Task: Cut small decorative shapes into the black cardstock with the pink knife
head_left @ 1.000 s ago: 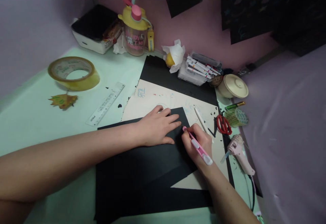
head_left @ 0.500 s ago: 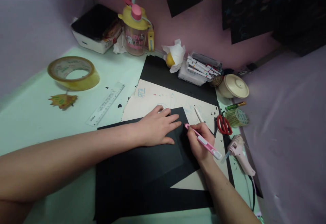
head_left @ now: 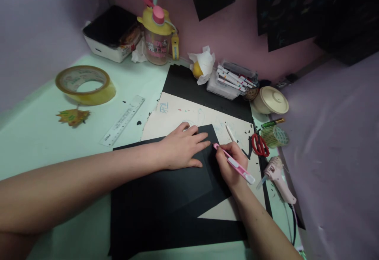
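Pink craft knife [head_left: 233,163], label seemingly unreadable, over black paper [head_left: 166,189]

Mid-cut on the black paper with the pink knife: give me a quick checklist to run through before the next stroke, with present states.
1. Left hand pressing flat on the black paper sheet: ok.
2. Right hand gripping the pink slim craft knife: ok.
3. Knife tip at the sheet's right edge: ok.
4. Left fingers away from the tip: not ok, they lie close.
5. Blade extended: cannot tell.
6. Beige backing board under the sheet: ok.
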Available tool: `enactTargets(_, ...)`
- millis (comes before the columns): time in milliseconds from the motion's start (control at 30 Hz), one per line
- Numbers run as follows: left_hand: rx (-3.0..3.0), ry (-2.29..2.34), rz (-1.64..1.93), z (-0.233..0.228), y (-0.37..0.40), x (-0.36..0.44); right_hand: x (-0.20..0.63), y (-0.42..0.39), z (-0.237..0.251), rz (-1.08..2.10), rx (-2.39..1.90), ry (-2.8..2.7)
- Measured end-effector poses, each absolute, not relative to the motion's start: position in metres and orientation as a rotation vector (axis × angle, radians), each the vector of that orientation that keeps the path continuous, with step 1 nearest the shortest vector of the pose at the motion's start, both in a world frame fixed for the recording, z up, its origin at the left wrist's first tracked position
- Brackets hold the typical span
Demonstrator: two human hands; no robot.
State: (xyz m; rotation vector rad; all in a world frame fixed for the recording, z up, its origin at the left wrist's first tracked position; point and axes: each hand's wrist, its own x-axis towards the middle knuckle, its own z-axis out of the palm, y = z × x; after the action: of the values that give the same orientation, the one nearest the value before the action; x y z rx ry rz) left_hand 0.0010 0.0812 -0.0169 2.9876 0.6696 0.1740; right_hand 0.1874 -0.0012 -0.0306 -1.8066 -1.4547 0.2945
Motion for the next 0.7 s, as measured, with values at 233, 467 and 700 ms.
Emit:
enactTargets(233,2.996,0.669,0.184,-0.0173,0.0812,0.0014,0.1844,-0.0046,-0.0255,0.196,-1.753,-1.741)
enactTargets(467,2.995,0.669,0.197,-0.0167,0.0809,0.0007,0.1842,-0.0049,-0.0238,0.168,-1.732,-1.796)
enactTargets(700,3.000,0.670,0.213,-0.0184,0.0812,0.0008,0.1833,-0.0088,-0.0233,0.155,-1.697,-1.830)
